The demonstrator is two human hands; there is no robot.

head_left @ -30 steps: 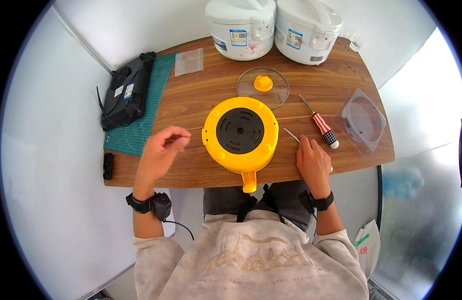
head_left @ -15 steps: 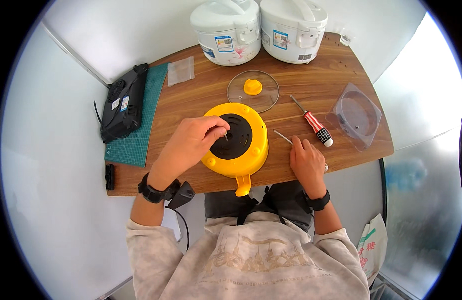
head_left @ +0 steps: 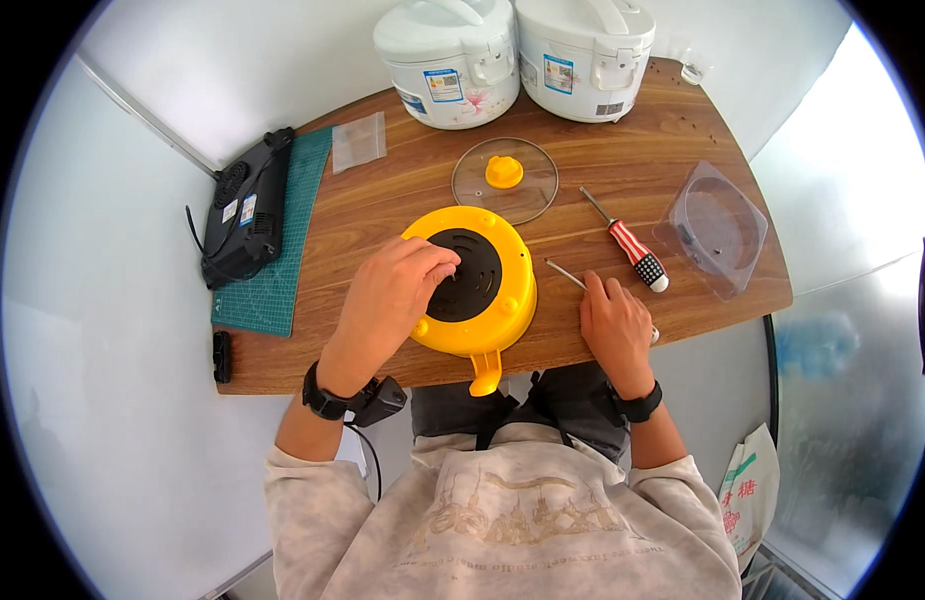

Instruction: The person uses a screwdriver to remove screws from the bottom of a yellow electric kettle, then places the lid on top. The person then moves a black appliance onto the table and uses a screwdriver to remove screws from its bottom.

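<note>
A yellow round pot [head_left: 487, 300] lies upside down near the table's front edge, its black base plate facing up and its handle pointing toward me. My left hand [head_left: 392, 295] rests on the pot's left side, fingertips pinched together on the black plate; whether a small part sits between them is hidden. My right hand [head_left: 615, 325] lies flat on the table right of the pot, over the end of a thin metal tool [head_left: 565, 274]. A red-and-white-handled screwdriver [head_left: 627, 244] lies just beyond it.
A glass lid with a yellow knob [head_left: 504, 178] lies behind the pot. Two white rice cookers [head_left: 512, 55] stand at the back. A clear plastic tray [head_left: 710, 228] sits at the right, a black appliance [head_left: 244, 208] on a green cutting mat [head_left: 282, 260] at the left, with a small plastic bag [head_left: 358, 141] nearby.
My left hand has moved from the table left of the pot onto its black base plate. My right hand has stayed on the table.
</note>
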